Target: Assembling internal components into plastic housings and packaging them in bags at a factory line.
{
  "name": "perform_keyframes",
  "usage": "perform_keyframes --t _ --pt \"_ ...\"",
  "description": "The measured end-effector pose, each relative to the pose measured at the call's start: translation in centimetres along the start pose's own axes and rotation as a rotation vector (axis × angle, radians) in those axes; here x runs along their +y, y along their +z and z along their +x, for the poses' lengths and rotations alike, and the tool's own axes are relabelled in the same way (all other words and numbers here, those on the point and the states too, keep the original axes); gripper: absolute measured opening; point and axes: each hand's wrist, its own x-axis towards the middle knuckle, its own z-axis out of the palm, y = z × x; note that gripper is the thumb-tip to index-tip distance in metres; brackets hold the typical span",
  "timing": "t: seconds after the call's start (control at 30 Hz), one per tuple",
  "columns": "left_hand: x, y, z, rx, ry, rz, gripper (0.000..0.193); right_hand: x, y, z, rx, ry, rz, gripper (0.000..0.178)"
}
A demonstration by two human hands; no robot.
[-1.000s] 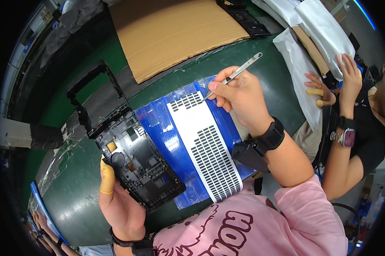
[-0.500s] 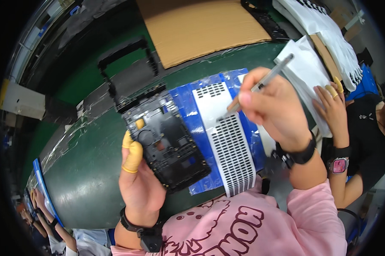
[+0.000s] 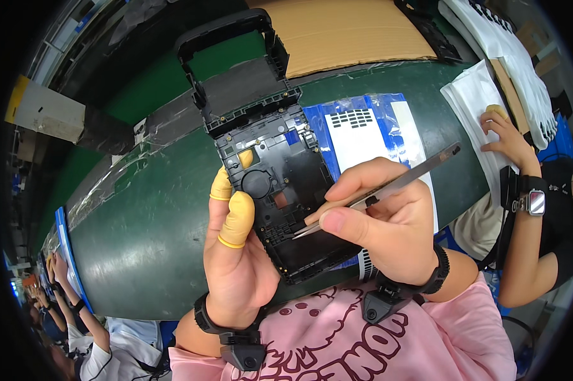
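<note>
Black plastic phone frame held over green conveyor belt, tweezers applied.

Left hand [image 3: 239, 267], yellow rubber finger cots on thumb and finger, grips the ribbed black frame [image 3: 280, 190] by its edge. Right hand [image 3: 388, 228] pinches slim metal tweezers [image 3: 375, 193], tips touching the frame's lower interior, above the belt [image 3: 147, 241].

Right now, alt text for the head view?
A person's left hand, yellow cots on two fingers, holds a black plastic frame while the right hand points metal tweezers into it, over a green belt. A co-worker's hand rests on white sheets at right.
</note>
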Motion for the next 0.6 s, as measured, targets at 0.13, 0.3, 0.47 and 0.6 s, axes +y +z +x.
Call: perform_keyframes --t 0.13,0.3,0.47,0.6 --pt "-0.13 -0.09 0.12 -0.038 0.027 0.019 0.039 0.11 0.14 -0.05 -0.006 -0.002 -0.041 0.017" --pt "-0.11 0.04 0.17 -0.044 0.039 0.018 0.040 0.33 0.11 0.04 -0.016 -0.016 -0.029 0.017" --pt "-0.11 0.14 0.15 -0.049 0.041 0.018 0.039 0.33 -0.02 0.13 -0.017 -0.010 -0.083 0.017" --pt "-0.07 0.17 0.10 -0.056 0.047 0.028 0.039 0.36 0.09 0.25 -0.015 -0.004 -0.083 0.018"
